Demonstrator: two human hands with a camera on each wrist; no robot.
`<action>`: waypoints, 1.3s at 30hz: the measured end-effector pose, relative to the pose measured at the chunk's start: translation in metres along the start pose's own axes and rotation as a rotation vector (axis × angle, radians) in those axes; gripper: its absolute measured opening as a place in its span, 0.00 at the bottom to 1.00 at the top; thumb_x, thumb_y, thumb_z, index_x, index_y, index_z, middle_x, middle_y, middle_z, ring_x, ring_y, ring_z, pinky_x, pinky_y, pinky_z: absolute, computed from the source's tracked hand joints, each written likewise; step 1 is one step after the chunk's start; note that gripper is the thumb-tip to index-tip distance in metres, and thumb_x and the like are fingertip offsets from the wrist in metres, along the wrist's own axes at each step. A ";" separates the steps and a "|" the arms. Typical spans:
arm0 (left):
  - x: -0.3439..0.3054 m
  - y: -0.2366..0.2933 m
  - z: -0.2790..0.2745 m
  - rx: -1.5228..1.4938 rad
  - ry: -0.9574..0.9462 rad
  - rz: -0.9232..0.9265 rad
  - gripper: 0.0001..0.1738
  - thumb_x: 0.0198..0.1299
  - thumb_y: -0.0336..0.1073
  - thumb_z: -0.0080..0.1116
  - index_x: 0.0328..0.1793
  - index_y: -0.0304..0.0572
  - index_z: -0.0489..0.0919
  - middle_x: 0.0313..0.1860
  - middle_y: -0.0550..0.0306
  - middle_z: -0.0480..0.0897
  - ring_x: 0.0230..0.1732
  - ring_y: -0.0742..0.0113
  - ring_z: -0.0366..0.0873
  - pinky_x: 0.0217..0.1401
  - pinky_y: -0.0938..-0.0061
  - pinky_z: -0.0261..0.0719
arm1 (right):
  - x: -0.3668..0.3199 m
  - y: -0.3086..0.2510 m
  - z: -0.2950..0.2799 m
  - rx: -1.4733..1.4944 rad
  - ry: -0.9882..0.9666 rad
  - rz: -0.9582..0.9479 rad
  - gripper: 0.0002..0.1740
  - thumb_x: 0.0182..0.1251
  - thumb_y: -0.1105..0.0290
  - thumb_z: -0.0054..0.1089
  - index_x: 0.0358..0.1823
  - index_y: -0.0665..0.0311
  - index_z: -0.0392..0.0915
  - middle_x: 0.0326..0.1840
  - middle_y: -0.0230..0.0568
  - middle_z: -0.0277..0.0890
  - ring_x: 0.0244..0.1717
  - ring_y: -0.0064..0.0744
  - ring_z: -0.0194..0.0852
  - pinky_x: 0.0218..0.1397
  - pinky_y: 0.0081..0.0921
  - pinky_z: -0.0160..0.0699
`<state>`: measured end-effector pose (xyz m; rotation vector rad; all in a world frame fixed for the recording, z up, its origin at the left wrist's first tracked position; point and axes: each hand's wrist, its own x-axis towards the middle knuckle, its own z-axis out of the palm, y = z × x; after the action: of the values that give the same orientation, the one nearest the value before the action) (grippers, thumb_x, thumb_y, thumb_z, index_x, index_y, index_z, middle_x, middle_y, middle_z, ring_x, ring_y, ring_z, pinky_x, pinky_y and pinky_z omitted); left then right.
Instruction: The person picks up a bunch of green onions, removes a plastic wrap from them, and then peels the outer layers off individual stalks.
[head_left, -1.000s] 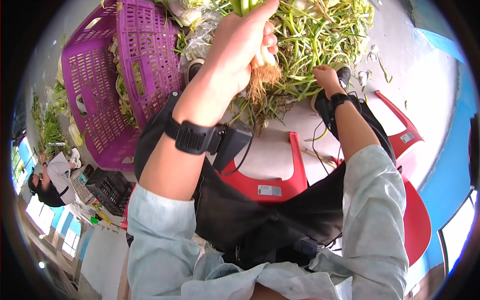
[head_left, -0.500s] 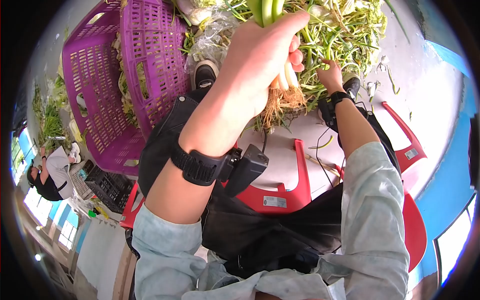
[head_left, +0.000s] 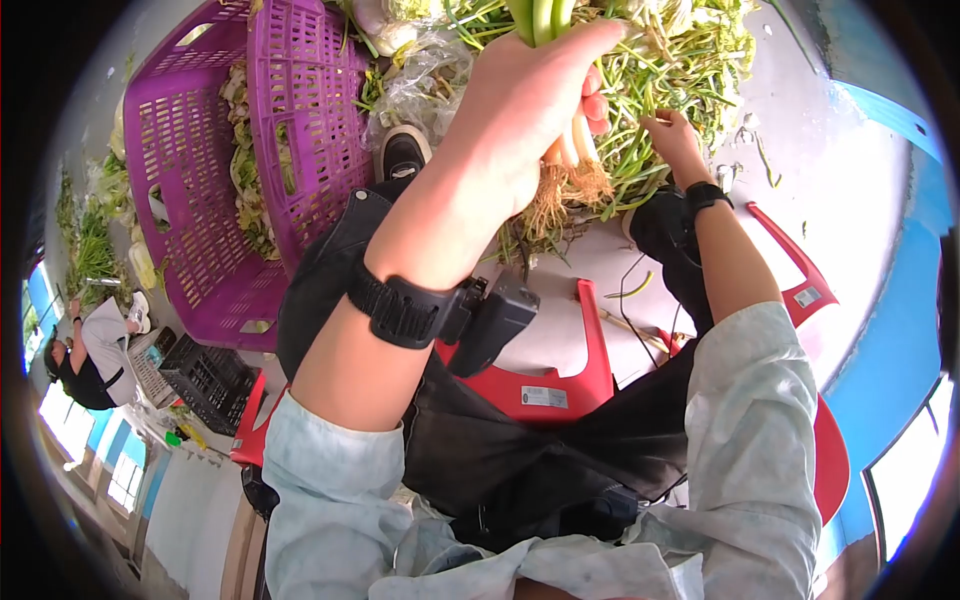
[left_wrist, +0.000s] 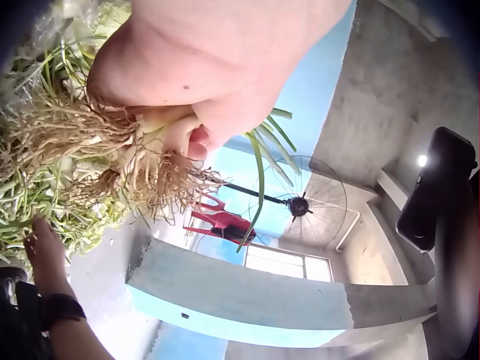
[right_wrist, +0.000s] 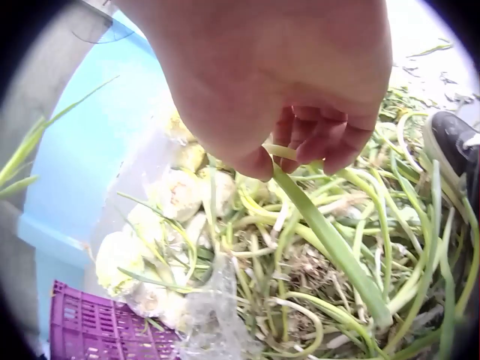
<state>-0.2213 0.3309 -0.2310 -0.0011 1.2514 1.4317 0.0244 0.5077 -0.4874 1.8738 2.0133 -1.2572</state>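
A bunch of scallions (head_left: 575, 147) hangs in the left hand (head_left: 528, 105), whose fingers are clamped round the white stalks, in front of the person and above a heap of trimmed greens (head_left: 695, 60). The head view shows the thick, smooth green bases rising above the thumb; the left wrist view alone shows thin green tips (left_wrist: 279, 150) jutting out past the hand and brings the roots (left_wrist: 60, 135) close: tan, wiry and tangled.

The right hand (head_left: 680, 142) is small from the head, but its own wrist view shows thumb and fingers pinching a flat, strap-like green leaf (right_wrist: 330, 244) that slants down over the heap. There the heap shows limp, curling strands and dry brown scraps, with pale, rounded vegetable heads (right_wrist: 120, 259) and crinkled clear plastic (right_wrist: 214, 319) beside it.

Farther out, the head view shows a purple lattice-walled plastic crate (head_left: 190, 215) and a glossy red seat (head_left: 597, 340). Only the left wrist view shows a round wire-caged fan (left_wrist: 298, 207).
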 end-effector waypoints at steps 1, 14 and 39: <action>0.002 -0.002 -0.001 -0.003 -0.017 -0.001 0.13 0.67 0.42 0.70 0.41 0.45 0.78 0.25 0.68 0.74 0.27 0.77 0.73 0.33 0.76 0.76 | -0.005 -0.012 -0.013 0.023 -0.024 -0.022 0.31 0.63 0.50 0.68 0.59 0.68 0.83 0.46 0.44 0.87 0.46 0.33 0.84 0.55 0.31 0.79; 0.001 -0.002 -0.006 0.084 -0.006 0.068 0.16 0.66 0.47 0.71 0.37 0.45 0.79 0.26 0.64 0.77 0.28 0.72 0.79 0.33 0.75 0.78 | -0.159 -0.148 -0.103 0.123 -0.080 -0.445 0.20 0.67 0.61 0.73 0.51 0.68 0.82 0.38 0.32 0.82 0.35 0.20 0.74 0.41 0.23 0.75; 0.010 -0.029 0.016 0.665 -0.309 0.006 0.19 0.74 0.48 0.61 0.55 0.39 0.79 0.34 0.60 0.85 0.34 0.72 0.84 0.38 0.74 0.80 | -0.146 -0.143 -0.137 -0.061 0.308 -0.684 0.14 0.68 0.71 0.57 0.50 0.69 0.83 0.46 0.57 0.85 0.49 0.58 0.83 0.56 0.46 0.80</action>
<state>-0.1940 0.3411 -0.2494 0.6499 1.4049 0.9182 -0.0071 0.4958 -0.2434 1.4587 2.9794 -1.0307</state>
